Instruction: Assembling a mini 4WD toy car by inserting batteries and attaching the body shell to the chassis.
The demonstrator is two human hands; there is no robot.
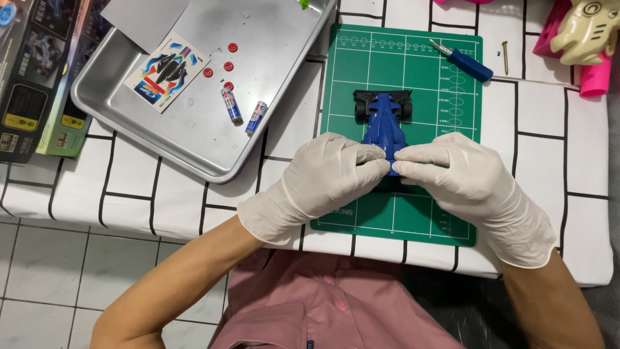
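Observation:
A blue toy race car with black wheels lies on a green cutting mat. Both hands wear white gloves. My left hand grips the near end of the car from the left. My right hand pinches the same end from the right. The fingertips of both hands meet over the car's near part and hide it. The car's far end with its two black wheels stays visible.
A metal tray at the left holds a sticker sheet, two small batteries and several red round parts. A blue-handled screwdriver and a screw lie beyond the mat. Boxes sit far left, pink and cream toys far right.

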